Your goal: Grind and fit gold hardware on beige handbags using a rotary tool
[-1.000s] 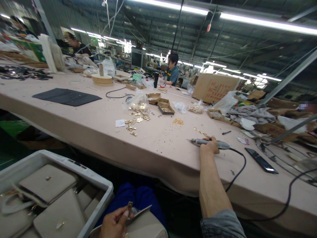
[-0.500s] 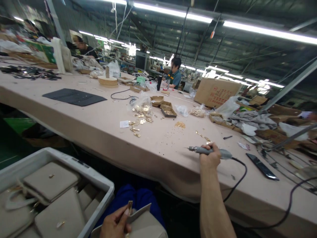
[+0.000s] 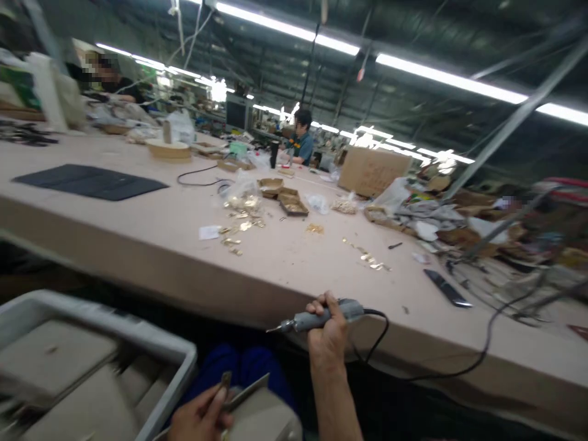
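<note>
My right hand point(image 3: 328, 321) is wrapped round a grey corded electric screwdriver point(image 3: 312, 320), its thin bit pointing left, in front of the table edge. Low in the view, my left hand point(image 3: 202, 416) pinches a small gold metal fitting point(image 3: 226, 380) at the edge of a beige bag piece point(image 3: 264, 413) on my lap. The screwdriver tip is apart from the fitting, above and to its right. More gold fittings point(image 3: 243, 223) lie loose on the table, and the lower part of the bag piece is cut off by the frame.
A grey crate point(image 3: 186, 361) of beige bags stands at the left. On the table point(image 3: 151, 257) lie a black sheet point(image 3: 89, 182), small cardboard boxes point(image 3: 293, 202) and a phone point(image 3: 446, 288). The screwdriver's cord point(image 3: 459, 373) trails right. Co-workers point(image 3: 301, 144) sit farther back.
My right hand has brought the screwdriver down and left, from over the table to in front of its edge. My left hand still pinches the fitting. The camera view has turned right.
</note>
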Demonstrator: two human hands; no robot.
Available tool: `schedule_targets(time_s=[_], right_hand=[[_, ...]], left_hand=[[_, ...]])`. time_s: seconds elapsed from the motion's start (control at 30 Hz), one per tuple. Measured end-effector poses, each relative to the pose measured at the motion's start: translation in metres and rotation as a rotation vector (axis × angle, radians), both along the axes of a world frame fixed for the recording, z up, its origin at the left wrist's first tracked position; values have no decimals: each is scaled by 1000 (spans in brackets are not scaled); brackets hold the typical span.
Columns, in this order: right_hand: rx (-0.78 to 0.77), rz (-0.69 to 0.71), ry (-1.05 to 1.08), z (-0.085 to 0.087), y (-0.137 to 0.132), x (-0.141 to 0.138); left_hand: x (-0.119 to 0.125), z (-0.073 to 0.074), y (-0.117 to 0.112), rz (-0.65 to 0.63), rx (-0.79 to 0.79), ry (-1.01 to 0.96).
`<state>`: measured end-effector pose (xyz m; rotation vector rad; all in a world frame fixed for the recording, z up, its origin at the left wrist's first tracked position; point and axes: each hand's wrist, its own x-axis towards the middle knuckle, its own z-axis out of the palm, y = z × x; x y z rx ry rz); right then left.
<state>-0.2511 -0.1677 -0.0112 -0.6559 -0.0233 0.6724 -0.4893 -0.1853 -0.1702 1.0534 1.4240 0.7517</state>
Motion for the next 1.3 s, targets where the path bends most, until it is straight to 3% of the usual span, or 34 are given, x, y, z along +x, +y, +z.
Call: schedule_targets(time_s=[0.03,0.1,0.3,0.53,0.93,1.3], right_hand=[[-29,9,-2,-3,-4,-9],[-96,10,-41,-12,-10,-23],[-279,84,-113,-41,-15,-55],[-394,56,-212,-63,-13,-80],[-470,18,-252,-84,-5,-101],[-518,-18,-221,-91,1,-104]], left_hand=[[0,5,-4,-66,-5,-53],[-1,11,-7,-69,7,-121],[-5,8,-11,-52,-31,-141],[-5,9,-15,-77,-26,-211],[-8,-2,-14,-120,2,-214],[-13,4,-13,-141,8,-214]])
